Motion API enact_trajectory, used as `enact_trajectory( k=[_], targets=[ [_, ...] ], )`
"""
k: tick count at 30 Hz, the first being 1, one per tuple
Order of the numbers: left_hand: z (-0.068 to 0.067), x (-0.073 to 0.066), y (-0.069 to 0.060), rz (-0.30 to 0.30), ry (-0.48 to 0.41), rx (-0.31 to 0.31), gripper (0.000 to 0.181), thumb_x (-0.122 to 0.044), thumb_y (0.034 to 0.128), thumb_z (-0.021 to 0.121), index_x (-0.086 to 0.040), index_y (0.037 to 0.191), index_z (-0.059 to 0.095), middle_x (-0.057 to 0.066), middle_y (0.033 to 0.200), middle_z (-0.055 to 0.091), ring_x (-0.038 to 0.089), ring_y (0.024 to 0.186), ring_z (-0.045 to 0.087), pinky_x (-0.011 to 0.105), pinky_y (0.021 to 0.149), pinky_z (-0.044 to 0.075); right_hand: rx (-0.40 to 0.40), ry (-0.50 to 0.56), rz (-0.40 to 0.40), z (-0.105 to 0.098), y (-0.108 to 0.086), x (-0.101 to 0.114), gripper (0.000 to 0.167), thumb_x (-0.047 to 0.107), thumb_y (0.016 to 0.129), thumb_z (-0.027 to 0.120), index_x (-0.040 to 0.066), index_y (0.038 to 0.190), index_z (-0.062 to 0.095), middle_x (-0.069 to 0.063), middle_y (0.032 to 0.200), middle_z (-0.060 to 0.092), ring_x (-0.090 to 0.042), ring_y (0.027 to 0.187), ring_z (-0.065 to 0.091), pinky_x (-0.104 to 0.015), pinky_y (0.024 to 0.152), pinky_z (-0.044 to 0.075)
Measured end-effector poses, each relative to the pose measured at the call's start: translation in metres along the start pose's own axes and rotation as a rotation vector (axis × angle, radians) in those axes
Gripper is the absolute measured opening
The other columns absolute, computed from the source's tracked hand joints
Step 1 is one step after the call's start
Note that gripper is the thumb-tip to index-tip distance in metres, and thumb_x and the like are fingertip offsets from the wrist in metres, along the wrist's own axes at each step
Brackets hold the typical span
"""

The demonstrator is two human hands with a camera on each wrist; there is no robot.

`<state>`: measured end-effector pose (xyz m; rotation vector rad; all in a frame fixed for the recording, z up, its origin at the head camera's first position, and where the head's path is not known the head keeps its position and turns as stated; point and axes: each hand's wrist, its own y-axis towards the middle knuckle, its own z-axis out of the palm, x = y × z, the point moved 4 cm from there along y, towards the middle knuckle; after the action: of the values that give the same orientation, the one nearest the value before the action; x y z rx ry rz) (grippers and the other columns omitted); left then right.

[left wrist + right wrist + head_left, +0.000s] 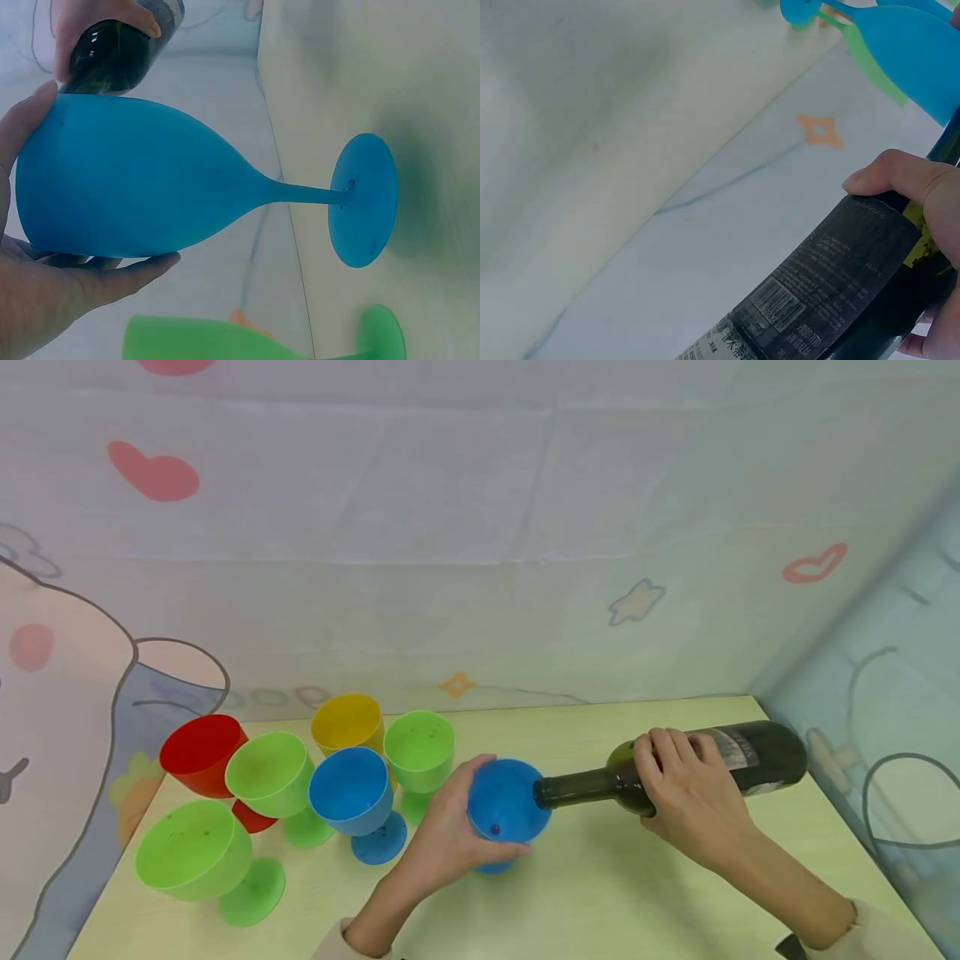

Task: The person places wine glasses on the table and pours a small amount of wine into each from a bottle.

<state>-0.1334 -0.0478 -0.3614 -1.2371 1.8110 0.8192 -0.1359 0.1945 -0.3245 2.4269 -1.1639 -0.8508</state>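
My left hand grips a blue goblet by its bowl, thumb and fingers round opposite sides. In the left wrist view the goblet's foot appears lifted off the table, with a shadow beside it. My right hand holds a dark green wine bottle round its body, tipped nearly level. The bottle's mouth reaches the right rim of the goblet. A small dark spot shows inside the bowl; whether liquid is flowing cannot be made out. A printed label covers the bottle's side.
Left of my hands stand several goblets: a second blue one, a red one, a yellow one and green ones, such as the near green goblet. They share a pale table backed by a printed cloth.
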Motion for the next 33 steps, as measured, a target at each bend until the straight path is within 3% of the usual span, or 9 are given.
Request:
enact_trajectory(
  k=[22,33],
  targets=[
    [0.003,0.002,-0.001,0.022,0.0,-0.023,0.088,-0.03,0.0636,0.083,-0.008,0.135,0.036,0.015,0.132,0.042,0.037,0.116,0.041,0.054,0.084,0.043,0.019,-0.013,-0.06,-0.009,0.008,0.002,0.085,0.032,0.035,0.088,-0.008,0.098,0.046,-0.023,0.09,0.048,-0.039,0.082,0.05,-0.047,0.074,0.041],
    [0.002,0.001,-0.001,-0.009,-0.001,-0.006,0.089,-0.032,0.0642,0.083,-0.008,0.135,0.035,0.015,0.133,0.041,0.037,0.118,0.04,0.054,0.084,0.044,-0.004,-0.035,-0.089,-0.013,0.013,-0.001,0.084,0.03,0.036,0.087,-0.009,0.099,0.046,-0.023,0.088,0.047,-0.038,0.078,0.049,-0.047,0.07,0.041]
  ],
)
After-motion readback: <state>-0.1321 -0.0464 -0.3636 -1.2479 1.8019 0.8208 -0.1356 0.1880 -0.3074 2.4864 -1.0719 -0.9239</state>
